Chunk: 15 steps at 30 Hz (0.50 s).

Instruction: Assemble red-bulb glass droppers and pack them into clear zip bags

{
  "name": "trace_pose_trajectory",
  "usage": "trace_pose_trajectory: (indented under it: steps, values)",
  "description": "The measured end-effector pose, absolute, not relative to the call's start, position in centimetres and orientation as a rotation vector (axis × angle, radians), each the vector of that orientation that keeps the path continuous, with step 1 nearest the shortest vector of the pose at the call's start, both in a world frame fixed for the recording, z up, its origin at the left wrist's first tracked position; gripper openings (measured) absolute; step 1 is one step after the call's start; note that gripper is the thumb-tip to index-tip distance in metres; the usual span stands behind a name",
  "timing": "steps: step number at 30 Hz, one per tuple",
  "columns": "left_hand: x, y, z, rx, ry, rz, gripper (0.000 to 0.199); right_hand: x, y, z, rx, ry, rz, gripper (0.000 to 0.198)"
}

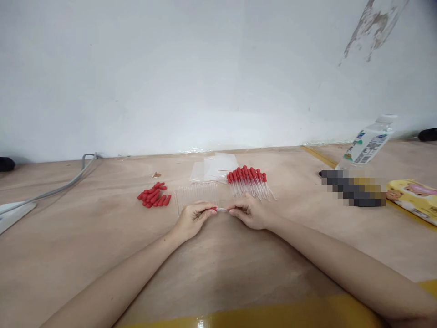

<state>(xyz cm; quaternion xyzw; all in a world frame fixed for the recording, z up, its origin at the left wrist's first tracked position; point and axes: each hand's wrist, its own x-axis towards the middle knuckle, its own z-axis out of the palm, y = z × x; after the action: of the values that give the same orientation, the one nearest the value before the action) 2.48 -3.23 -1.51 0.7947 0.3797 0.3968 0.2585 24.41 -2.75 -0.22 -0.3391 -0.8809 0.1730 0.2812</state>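
My left hand point(196, 217) is closed on a red rubber bulb point(214, 209), of which only the end shows. A thin clear glass tube point(222, 210) runs level from the bulb to my right hand point(251, 213), whose fingertips pinch its other end. Behind my left hand lies a row of bare glass tubes point(196, 192). Loose red rubber bulbs point(154, 196) are heaped to the left. Just behind my right hand is a bunch of droppers point(247, 177), red bulbs fitted on clear tubes.
White sheets point(216, 166) lie near the wall. On the right stand a tilted plastic bottle point(368, 143), a dark pixelated object point(355, 189) and a yellow packet point(413, 198). A grey cable point(64, 187) crosses the left side. Yellow tape point(239, 316) runs along the front.
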Motion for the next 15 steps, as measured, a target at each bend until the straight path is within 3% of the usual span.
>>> trace_pose_trajectory:
  steps: [10,15]
  values:
    - [2.61,-3.50,-1.58,2.276,1.128,0.960,0.022,24.65,-2.40,-0.78,-0.825,-2.476,-0.112,0.023]
    - [2.47,-3.25,-1.40,2.238,1.139,1.022,0.020,24.79,-2.53,-0.90,-0.816,-2.406,-0.024,0.019]
